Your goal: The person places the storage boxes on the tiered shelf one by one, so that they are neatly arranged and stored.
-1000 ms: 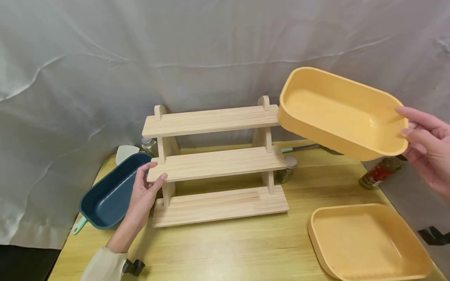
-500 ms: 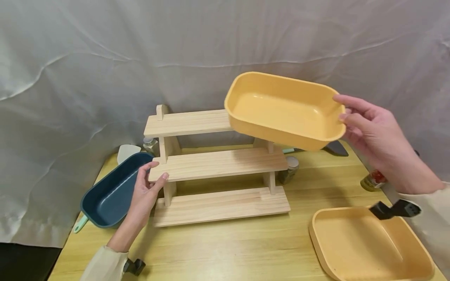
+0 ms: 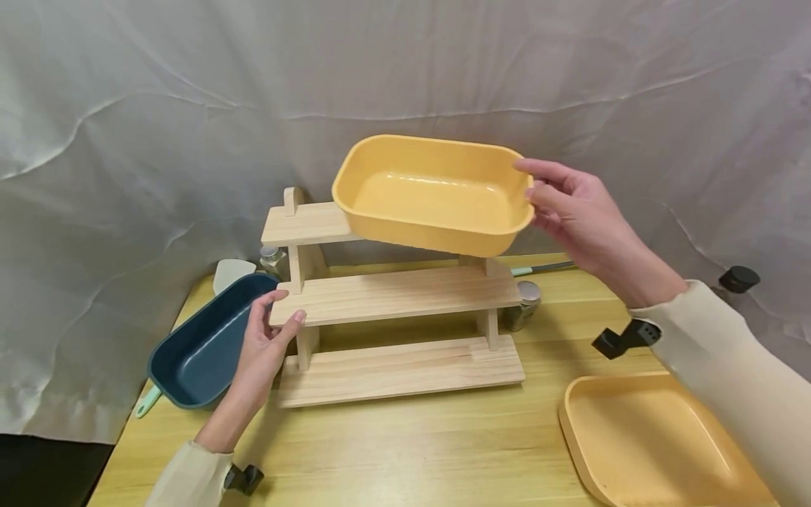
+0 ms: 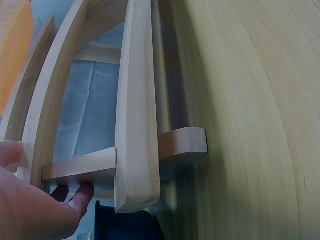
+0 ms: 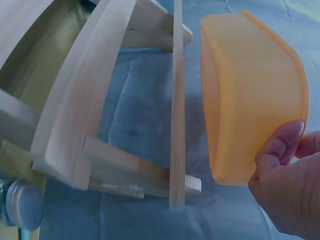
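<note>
A yellow rectangular storage bin [image 3: 437, 190] hangs tilted above the top shelf of a three-tier wooden display rack [image 3: 402, 292]. My right hand [image 3: 579, 208] pinches the bin's right end, thumb outside and a finger over the rim. In the right wrist view a gap shows between the bin [image 5: 260, 100] and the top board [image 5: 177, 110]. The bin covers most of that shelf in the head view. At the rack's left side, my left hand [image 3: 262, 348] grips the end of the middle board, its fingers [image 4: 82, 197] near the side support in the left wrist view.
A dark blue bin [image 3: 209, 352] sits left of the rack, by a white spatula head [image 3: 233, 273]. Lidded glass jars [image 3: 524, 306] stand behind the rack at both sides. A larger yellow bin [image 3: 659, 440] lies at the front right, partly under the right sleeve. A grey curtain [image 3: 405, 63] hangs behind.
My right hand has carried the yellow bin leftward from the right side to over the rack's top shelf, levelling it somewhat. The left hand keeps its hold on the middle board.
</note>
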Demonstrator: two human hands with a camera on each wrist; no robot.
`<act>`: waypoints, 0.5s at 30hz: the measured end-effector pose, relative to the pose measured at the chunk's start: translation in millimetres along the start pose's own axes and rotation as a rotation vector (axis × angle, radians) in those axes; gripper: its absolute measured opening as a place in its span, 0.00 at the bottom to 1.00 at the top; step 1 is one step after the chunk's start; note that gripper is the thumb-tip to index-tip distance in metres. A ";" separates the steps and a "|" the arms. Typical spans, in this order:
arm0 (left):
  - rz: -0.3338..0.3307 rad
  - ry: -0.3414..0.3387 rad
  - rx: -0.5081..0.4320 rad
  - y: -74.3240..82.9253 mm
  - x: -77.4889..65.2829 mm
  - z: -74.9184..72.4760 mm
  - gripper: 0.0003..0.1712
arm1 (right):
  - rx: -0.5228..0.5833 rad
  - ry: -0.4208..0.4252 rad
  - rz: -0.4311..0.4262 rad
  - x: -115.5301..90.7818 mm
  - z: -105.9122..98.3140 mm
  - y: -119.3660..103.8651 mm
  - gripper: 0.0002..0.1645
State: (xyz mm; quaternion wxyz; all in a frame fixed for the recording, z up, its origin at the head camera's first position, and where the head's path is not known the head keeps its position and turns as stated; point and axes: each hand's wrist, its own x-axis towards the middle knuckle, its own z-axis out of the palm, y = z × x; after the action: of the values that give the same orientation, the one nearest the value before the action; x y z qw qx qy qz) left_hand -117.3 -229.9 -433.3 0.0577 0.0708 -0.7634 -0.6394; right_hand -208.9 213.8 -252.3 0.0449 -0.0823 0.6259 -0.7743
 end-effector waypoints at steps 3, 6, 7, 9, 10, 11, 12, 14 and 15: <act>0.003 0.001 0.000 -0.5 -0.8 0.3 0.33 | -0.023 -0.003 0.012 7.4 9.3 1.9 0.26; 0.009 0.001 0.001 -0.8 -1.2 0.2 0.33 | -0.031 -0.011 0.017 13.6 17.3 5.6 0.27; 0.009 0.001 0.001 -0.8 -1.3 0.2 0.33 | -0.034 -0.013 0.019 15.4 19.8 7.0 0.27; 0.012 0.000 0.002 -0.8 -1.5 0.2 0.33 | -0.041 -0.019 0.024 19.0 24.0 9.5 0.27; 0.012 0.001 0.001 -0.8 -1.5 0.2 0.33 | -0.046 -0.023 0.025 21.2 25.6 10.8 0.27; 0.011 0.002 0.002 -0.7 -1.6 0.1 0.33 | -0.056 -0.027 0.023 23.5 27.3 12.1 0.27; 0.010 0.003 0.002 -0.7 -1.8 0.0 0.33 | -0.061 -0.030 0.023 25.5 28.4 13.6 0.27; 0.005 0.006 0.002 -0.9 -2.2 0.2 0.33 | -0.068 -0.034 0.022 29.7 29.5 16.5 0.27; 0.003 0.007 0.002 -1.0 -2.4 0.3 0.33 | -0.066 -0.036 0.021 31.9 29.6 17.9 0.27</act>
State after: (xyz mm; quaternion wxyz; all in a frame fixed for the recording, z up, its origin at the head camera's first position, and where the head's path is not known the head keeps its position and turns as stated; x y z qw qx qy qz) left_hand -114.9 -229.4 -434.4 0.0610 0.0720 -0.7641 -0.6381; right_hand -235.5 176.1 -261.5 0.0618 -0.0912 0.6510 -0.7510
